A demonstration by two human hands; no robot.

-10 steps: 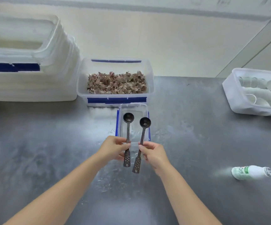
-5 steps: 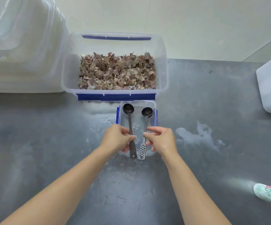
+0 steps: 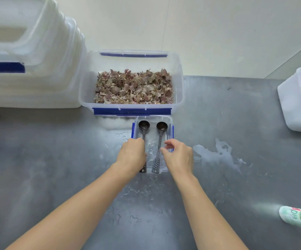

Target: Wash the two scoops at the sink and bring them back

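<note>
A grey metal counter (image 3: 236, 123), wet in patches, runs back to a pale wall. The landmark here is the small clear tray (image 3: 168, 121) with blue side clips, sitting at the middle of the counter.

Directly behind the tray and touching its far edge stands a larger clear tub (image 3: 179, 87) with blue latches, filled partway with dried brownish-purple husks (image 3: 133, 87). To the left of that tub, well to the tray's far left, is a stack of white plastic bins (image 3: 38, 69). Far to the tray's right, at the frame edge, sits another white container (image 3: 293, 105); its contents cannot be made out. Near the right front of the counter, well apart from the tray, a green-and-white bottle (image 3: 297, 218) lies on its side. A puddle (image 3: 216, 154) spreads just right of the tray.

Inside the tray lie the 2 dark scoops, side by side, bowls at the far end and perforated handles toward the person. The left scoop (image 3: 144, 126) is partly hidden under the left hand (image 3: 132, 156), whose fingers curl down over its handle; whether they grip it or merely rest there I cannot tell. The right scoop (image 3: 161, 129) lies just left of the right hand (image 3: 179, 156), whose fingers are loosely spread and lifted beside the handle, holding nothing.
</note>
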